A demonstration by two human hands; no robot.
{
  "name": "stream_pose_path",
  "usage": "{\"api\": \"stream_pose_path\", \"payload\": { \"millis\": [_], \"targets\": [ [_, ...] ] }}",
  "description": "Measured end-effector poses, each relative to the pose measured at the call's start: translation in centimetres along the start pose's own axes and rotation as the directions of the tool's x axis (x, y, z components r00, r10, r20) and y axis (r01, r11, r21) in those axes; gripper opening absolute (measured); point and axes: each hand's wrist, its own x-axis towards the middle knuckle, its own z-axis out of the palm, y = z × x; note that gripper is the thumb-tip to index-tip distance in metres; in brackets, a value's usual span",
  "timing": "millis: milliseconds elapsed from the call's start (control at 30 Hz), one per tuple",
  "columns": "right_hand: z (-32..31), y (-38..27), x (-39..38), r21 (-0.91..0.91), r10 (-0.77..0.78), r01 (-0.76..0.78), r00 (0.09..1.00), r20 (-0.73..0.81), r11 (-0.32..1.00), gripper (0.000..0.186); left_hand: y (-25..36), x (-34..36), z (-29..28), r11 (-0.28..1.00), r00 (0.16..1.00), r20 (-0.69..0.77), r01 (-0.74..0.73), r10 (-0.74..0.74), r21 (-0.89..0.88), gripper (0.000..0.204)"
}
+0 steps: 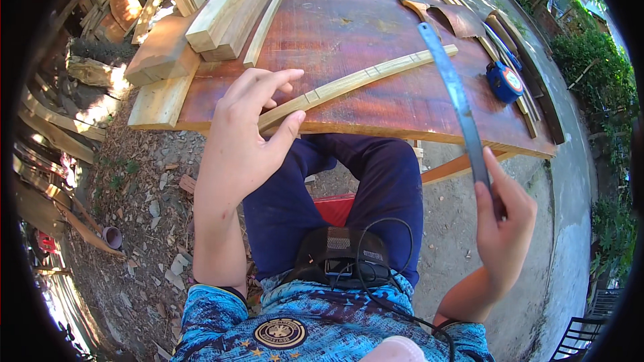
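Note:
My right hand [503,221] grips one end of a metal ruler [457,104], a long grey-blue strip with a rounded end and a hole. Raised in front of the table, the ruler points away from me and crosses in front of the far tip of a wooden stick [362,80]. Several short pencil-like marks run along that pale stick, which lies slantwise on the table. Around its near end hovers my left hand [248,127], fingers and thumb apart; whether they touch the wood, I cannot tell.
The reddish-brown wooden table [335,23] carries stacked timber [225,17] at the left. A blue tape measure [503,82], a handsaw [459,20] and thin strips lie along the right edge. A scrap-wood pile [97,74] stands beyond the left side.

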Motion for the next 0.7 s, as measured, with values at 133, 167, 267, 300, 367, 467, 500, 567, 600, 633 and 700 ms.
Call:
{"api": "stream_pose_path", "payload": {
  "millis": [133, 167, 267, 300, 367, 467, 500, 567, 600, 633, 700],
  "targets": [
    [1.6, 1.9, 1.6, -0.013, 0.1, -0.101, 0.991, -0.087, 0.995, 0.05, -0.7, 0.2, 0.9, 0.941, 0.98, -0.037, -0.179, 0.197, 0.288, 0.035],
    [2.0, 2.1, 1.5, -0.001, 0.103, -0.104, 0.99, -0.092, 0.995, 0.05, -0.4, 0.1, 1.1, 0.954, 0.988, -0.013, -0.143, 0.151, 0.264, 0.03],
    [2.9, 2.3, 1.4, 0.075, 0.137, -0.131, 0.986, -0.093, 0.989, 0.053, 0.2, -0.3, 1.7, 0.933, 0.985, -0.062, -0.133, 0.163, 0.334, 0.025],
    [3.1, 2.3, 1.2, 0.121, 0.154, -0.145, 0.986, -0.069, 0.982, 0.053, 0.0, -0.3, 1.8, 0.885, 0.965, -0.082, -0.194, 0.25, 0.424, 0.024],
    [3.2, 2.2, 0.9, 0.17, 0.172, -0.162, 0.984, -0.045, 0.972, 0.053, -0.1, -0.2, 2.0, 0.873, 0.954, -0.085, -0.224, 0.286, 0.433, 0.023],
    [2.9, 2.2, 0.8, 0.165, 0.186, -0.177, 0.982, -0.039, 0.97, 0.053, -0.4, 0.1, 2.3, 0.855, 0.936, -0.087, -0.27, 0.341, 0.442, 0.021],
    [2.8, 2.1, 0.7, 0.172, 0.183, -0.173, 0.982, -0.039, 0.97, 0.054, -0.4, 0.1, 2.2, 0.844, 0.926, -0.088, -0.292, 0.368, 0.45, 0.019],
    [2.5, 1.9, 0.4, 0.179, 0.173, -0.162, 0.984, -0.047, 0.97, 0.054, -0.1, -0.2, 2.1, 0.838, 0.92, -0.098, -0.295, 0.378, 0.46, 0.017],
    [2.7, 1.9, 0.3, 0.202, 0.172, -0.161, 0.984, -0.04, 0.966, 0.054, -0.2, -0.2, 2.2, 0.836, 0.921, -0.098, -0.294, 0.378, 0.464, 0.015],
    [2.7, 1.9, 0.2, 0.224, 0.17, -0.159, 0.985, -0.033, 0.962, 0.054, -0.3, -0.2, 2.2, 0.835, 0.919, -0.101, -0.294, 0.38, 0.466, 0.015],
    [2.7, 2.1, -0.1, 0.219, 0.163, -0.153, 0.986, -0.029, 0.964, 0.054, -0.6, -0.1, 2.4, 0.803, 0.872, -0.148, -0.348, 0.467, 0.485, 0.012]
  ]
}}
